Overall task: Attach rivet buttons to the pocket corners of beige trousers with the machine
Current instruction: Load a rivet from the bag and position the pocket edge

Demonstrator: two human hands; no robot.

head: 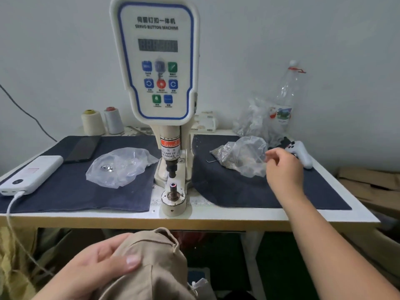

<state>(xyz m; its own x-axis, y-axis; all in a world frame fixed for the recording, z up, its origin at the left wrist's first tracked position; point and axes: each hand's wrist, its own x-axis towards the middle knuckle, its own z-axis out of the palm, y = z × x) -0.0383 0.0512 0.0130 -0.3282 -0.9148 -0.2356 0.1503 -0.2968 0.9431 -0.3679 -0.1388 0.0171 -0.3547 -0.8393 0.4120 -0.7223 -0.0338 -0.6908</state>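
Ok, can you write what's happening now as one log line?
left hand: grips trousers below table | right hand: reaching at right bag, fingers curled | machine: nothing on die

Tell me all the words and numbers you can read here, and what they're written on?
"SERVO BUTTON MACHINE": on the machine's control panel, under a line of Chinese characters.
"CARE OF", "FINGER": on the warning sticker on the machine's column; the rest is hidden.
Display: no clear digits.
Button captions, ruler numbers, bottle label: too small or blurred.
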